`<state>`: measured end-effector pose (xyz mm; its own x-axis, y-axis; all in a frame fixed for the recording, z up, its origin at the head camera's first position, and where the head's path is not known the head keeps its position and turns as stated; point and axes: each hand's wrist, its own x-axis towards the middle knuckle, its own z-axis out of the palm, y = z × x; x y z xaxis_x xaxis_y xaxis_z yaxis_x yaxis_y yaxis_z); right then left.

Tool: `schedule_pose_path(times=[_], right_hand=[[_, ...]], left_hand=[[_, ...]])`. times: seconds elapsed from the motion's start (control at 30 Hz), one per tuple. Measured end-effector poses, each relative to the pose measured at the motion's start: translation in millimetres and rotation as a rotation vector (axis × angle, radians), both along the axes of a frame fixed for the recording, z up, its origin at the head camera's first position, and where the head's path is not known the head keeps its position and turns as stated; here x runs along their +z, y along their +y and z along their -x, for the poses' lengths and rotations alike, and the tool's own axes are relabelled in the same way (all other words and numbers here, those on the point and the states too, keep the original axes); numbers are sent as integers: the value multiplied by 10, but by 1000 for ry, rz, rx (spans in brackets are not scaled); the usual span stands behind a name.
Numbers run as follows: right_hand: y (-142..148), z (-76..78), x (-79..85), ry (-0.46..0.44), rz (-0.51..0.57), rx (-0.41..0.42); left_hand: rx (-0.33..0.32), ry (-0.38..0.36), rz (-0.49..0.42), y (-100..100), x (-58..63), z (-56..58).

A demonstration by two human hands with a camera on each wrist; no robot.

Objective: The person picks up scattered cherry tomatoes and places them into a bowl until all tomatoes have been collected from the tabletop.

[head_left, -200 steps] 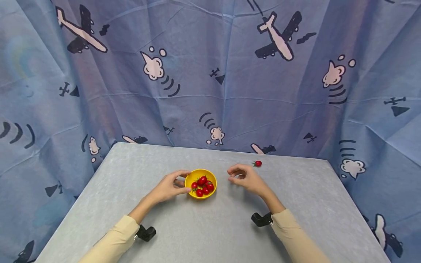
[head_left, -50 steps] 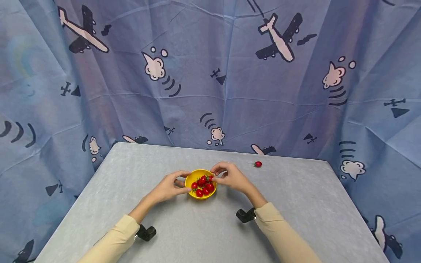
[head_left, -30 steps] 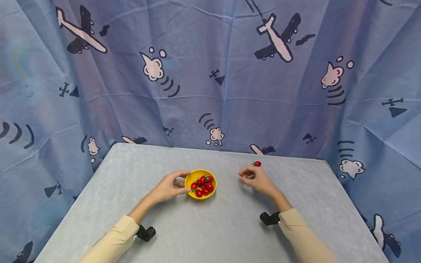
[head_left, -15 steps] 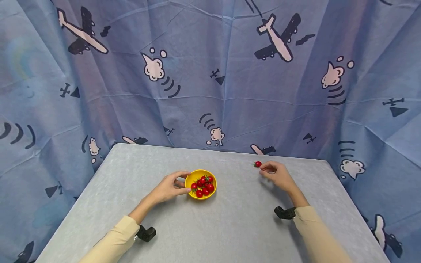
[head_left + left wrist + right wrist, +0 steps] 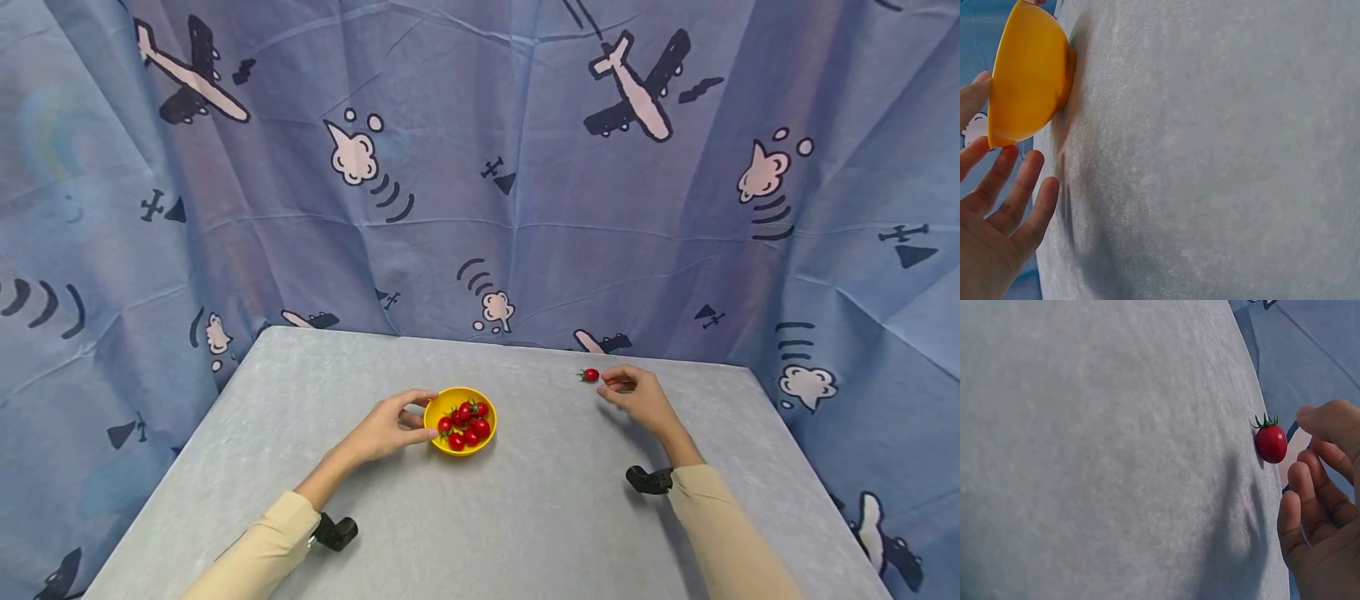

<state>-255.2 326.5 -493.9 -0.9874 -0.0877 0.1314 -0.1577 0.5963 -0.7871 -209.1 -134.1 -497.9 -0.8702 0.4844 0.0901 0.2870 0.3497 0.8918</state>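
A yellow bowl [image 5: 461,392] with several red cherry tomatoes [image 5: 471,435] in it stands mid-table. My left hand [image 5: 384,429] holds the bowl at its left side, thumb and index finger at the rim. In the left wrist view the bowl [image 5: 1032,69] shows from the side, with the other fingers spread below it. One loose cherry tomato [image 5: 591,376], green stem on, lies near the table's back edge. Just right of it hovers my right hand [image 5: 641,402], thumb and fingers apart, nothing between them. The right wrist view shows a small gap between the tomato [image 5: 1271,444] and the fingertips.
The grey-white table [image 5: 510,533] ends at the back against a blue curtain [image 5: 450,167] printed with aeroplanes. A black wrist camera [image 5: 648,480] sits on the right wrist, another wrist camera [image 5: 334,532] on the left.
Over the last seconds the right hand left one more tomato in the bowl, then moved right and back to beside the loose tomato. The left hand and bowl have stayed put.
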Motion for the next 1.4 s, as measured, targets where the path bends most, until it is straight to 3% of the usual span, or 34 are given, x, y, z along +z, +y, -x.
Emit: schedule_pose_path(times=[0.37,0.4,0.87,1.4], right_hand=[[19,57,-8,-35,-4,1],[15,63,-6,-41,-7,8],[-88,194,-45,-94,-23,17],[-210,276,-81,62,-162,46]], left_hand=[[-1,-4,-15,20,66,-35],[0,-3,-14,10,19,-10],[6,9,5,0,8,-8],[5,19,25,6,10,0]])
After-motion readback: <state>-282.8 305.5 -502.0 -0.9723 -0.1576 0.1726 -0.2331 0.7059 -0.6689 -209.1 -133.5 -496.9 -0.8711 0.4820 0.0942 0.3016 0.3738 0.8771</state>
